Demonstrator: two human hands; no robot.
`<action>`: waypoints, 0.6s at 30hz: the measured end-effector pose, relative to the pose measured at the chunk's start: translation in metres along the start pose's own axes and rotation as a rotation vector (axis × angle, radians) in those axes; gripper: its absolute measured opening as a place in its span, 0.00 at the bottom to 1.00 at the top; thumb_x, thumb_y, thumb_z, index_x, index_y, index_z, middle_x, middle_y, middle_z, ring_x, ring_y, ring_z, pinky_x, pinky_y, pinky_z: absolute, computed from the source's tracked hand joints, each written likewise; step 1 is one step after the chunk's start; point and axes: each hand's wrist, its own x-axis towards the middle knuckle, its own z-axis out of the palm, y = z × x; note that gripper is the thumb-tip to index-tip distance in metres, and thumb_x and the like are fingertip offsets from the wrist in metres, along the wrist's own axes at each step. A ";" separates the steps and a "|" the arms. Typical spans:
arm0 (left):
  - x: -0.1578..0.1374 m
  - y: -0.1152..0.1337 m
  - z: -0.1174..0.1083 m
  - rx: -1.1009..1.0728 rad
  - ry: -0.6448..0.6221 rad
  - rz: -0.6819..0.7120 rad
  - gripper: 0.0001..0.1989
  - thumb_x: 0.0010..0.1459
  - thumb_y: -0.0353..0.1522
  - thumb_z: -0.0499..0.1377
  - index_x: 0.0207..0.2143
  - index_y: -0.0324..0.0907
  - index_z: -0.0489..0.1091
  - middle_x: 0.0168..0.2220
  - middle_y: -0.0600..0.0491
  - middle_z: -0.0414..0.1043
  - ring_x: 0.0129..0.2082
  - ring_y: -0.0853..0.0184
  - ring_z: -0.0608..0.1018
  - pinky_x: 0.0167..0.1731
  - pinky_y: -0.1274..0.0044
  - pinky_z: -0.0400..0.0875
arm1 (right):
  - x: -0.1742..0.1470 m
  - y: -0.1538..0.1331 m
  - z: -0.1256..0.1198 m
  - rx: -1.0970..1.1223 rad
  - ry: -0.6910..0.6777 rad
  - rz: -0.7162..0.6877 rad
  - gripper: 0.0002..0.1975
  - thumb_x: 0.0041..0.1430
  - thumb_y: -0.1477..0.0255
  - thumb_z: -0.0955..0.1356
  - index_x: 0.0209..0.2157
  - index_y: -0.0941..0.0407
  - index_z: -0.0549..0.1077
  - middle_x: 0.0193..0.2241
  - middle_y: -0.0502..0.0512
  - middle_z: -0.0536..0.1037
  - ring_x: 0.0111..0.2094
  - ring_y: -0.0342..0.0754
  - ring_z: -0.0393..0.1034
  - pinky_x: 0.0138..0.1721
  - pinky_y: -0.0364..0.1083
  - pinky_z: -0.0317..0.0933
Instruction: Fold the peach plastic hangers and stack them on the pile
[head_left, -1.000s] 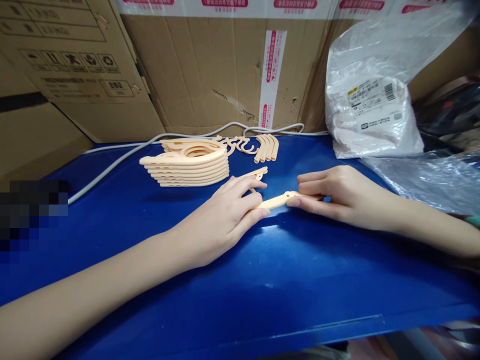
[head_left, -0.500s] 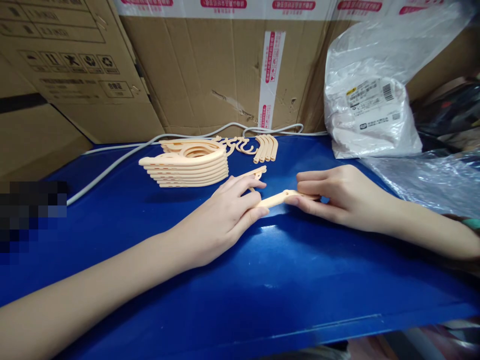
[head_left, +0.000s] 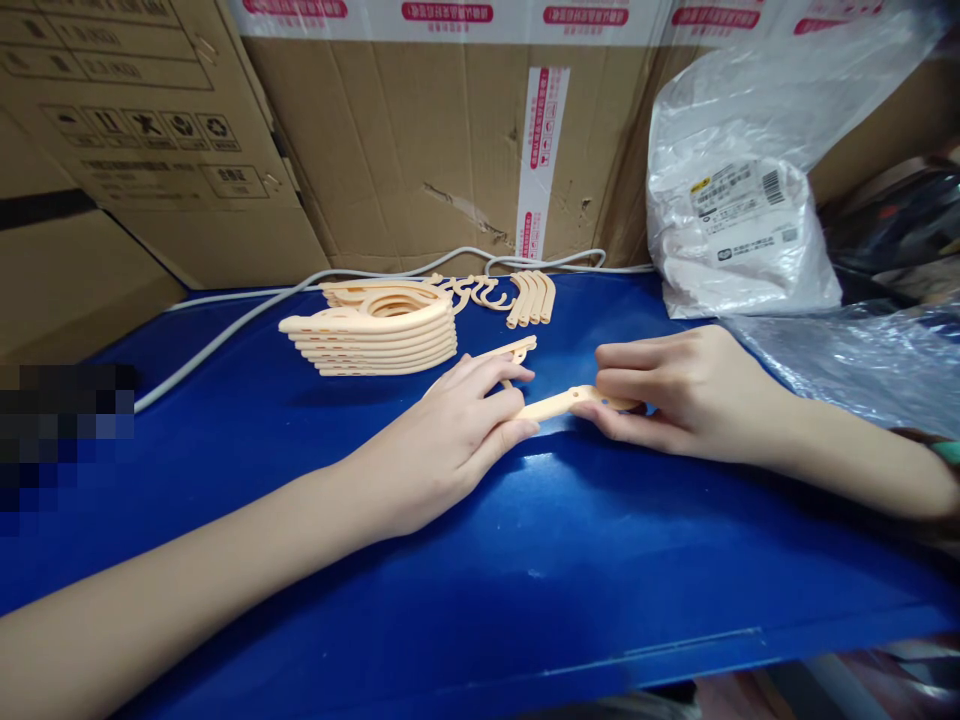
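My left hand [head_left: 450,430] is closed around one end of a cream plastic hanger part [head_left: 553,405], just above the blue tabletop. The fingers and thumb of my right hand [head_left: 686,390] pinch the part's other end, where small holes show. Under and beyond my left fingers lies another cream hanger piece [head_left: 517,348], partly hidden by that hand. Behind my left hand stands a neat stack of cream hanger pieces [head_left: 382,345]. Several loose cream hooks [head_left: 487,293] lie to the stack's right, beside a row of curved tube-like cream arms [head_left: 532,300].
Cardboard boxes [head_left: 420,140] wall off the back and left of the blue table [head_left: 585,580]. A grey-white cable [head_left: 247,325] runs along the rear. At back right stands a white plastic bag [head_left: 742,240] with a label, next to clear plastic film [head_left: 870,350].
My right hand has shifted very slightly, and a bit more of the hanger part's far end shows below its fingers. My left hand stays almost still.
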 end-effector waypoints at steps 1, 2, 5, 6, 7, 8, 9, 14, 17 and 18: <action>0.000 0.000 0.000 -0.001 0.000 0.000 0.16 0.71 0.36 0.45 0.38 0.41 0.70 0.60 0.48 0.63 0.66 0.62 0.57 0.65 0.67 0.51 | 0.000 0.000 0.000 -0.012 0.007 -0.008 0.21 0.68 0.65 0.60 0.22 0.57 0.67 0.20 0.48 0.64 0.20 0.39 0.57 0.23 0.44 0.43; 0.000 -0.001 0.000 -0.002 0.000 0.000 0.16 0.71 0.36 0.45 0.38 0.41 0.70 0.60 0.48 0.63 0.66 0.62 0.57 0.65 0.67 0.52 | 0.000 0.000 0.000 -0.016 0.011 -0.012 0.21 0.68 0.65 0.60 0.22 0.57 0.68 0.20 0.48 0.65 0.19 0.39 0.57 0.23 0.44 0.43; 0.000 -0.002 0.000 -0.002 0.001 0.000 0.16 0.71 0.36 0.45 0.38 0.42 0.70 0.60 0.48 0.63 0.65 0.62 0.58 0.64 0.67 0.52 | 0.000 0.000 0.000 0.010 0.003 -0.002 0.21 0.68 0.65 0.61 0.22 0.58 0.68 0.20 0.48 0.64 0.19 0.38 0.57 0.23 0.44 0.43; 0.000 -0.002 0.000 0.000 0.003 0.001 0.16 0.71 0.36 0.45 0.38 0.42 0.70 0.60 0.48 0.63 0.65 0.62 0.58 0.64 0.67 0.53 | 0.000 0.000 0.000 0.022 -0.003 0.005 0.21 0.68 0.65 0.61 0.21 0.58 0.67 0.20 0.48 0.64 0.19 0.38 0.57 0.23 0.44 0.43; 0.000 -0.002 0.000 0.003 0.003 0.002 0.16 0.71 0.36 0.45 0.38 0.42 0.70 0.60 0.48 0.63 0.65 0.62 0.58 0.64 0.67 0.53 | 0.000 0.000 0.000 0.033 -0.010 0.014 0.21 0.68 0.65 0.61 0.21 0.57 0.67 0.20 0.48 0.63 0.19 0.38 0.56 0.23 0.44 0.43; 0.000 -0.002 -0.001 0.005 0.002 0.006 0.16 0.71 0.36 0.45 0.38 0.42 0.70 0.60 0.48 0.63 0.65 0.62 0.58 0.64 0.67 0.52 | 0.000 0.000 0.000 0.041 -0.015 0.020 0.22 0.68 0.66 0.61 0.20 0.57 0.66 0.20 0.47 0.63 0.18 0.38 0.56 0.23 0.44 0.43; 0.000 -0.002 -0.001 0.009 0.001 0.009 0.16 0.71 0.36 0.45 0.37 0.42 0.69 0.60 0.48 0.63 0.65 0.62 0.58 0.64 0.67 0.52 | 0.000 0.001 0.000 0.050 -0.021 0.020 0.21 0.67 0.66 0.61 0.20 0.57 0.66 0.19 0.47 0.62 0.18 0.38 0.55 0.22 0.44 0.43; 0.000 0.002 -0.002 -0.038 -0.019 0.026 0.13 0.70 0.37 0.47 0.36 0.42 0.67 0.58 0.47 0.64 0.65 0.62 0.58 0.63 0.65 0.53 | 0.000 0.003 0.001 0.156 -0.060 -0.043 0.20 0.64 0.67 0.65 0.17 0.57 0.64 0.18 0.46 0.59 0.17 0.38 0.50 0.22 0.45 0.41; 0.000 0.002 -0.001 -0.106 0.024 -0.030 0.12 0.69 0.38 0.47 0.38 0.43 0.66 0.57 0.48 0.66 0.63 0.60 0.62 0.61 0.63 0.56 | -0.001 -0.002 -0.003 0.275 -0.118 -0.076 0.23 0.62 0.68 0.66 0.15 0.56 0.59 0.17 0.45 0.58 0.17 0.38 0.49 0.22 0.46 0.41; 0.000 0.001 -0.001 -0.121 0.044 -0.058 0.10 0.69 0.37 0.48 0.39 0.43 0.66 0.56 0.48 0.67 0.62 0.60 0.63 0.61 0.62 0.56 | -0.001 -0.004 -0.004 0.315 -0.139 -0.083 0.24 0.62 0.67 0.66 0.14 0.56 0.57 0.16 0.45 0.57 0.17 0.38 0.49 0.22 0.46 0.42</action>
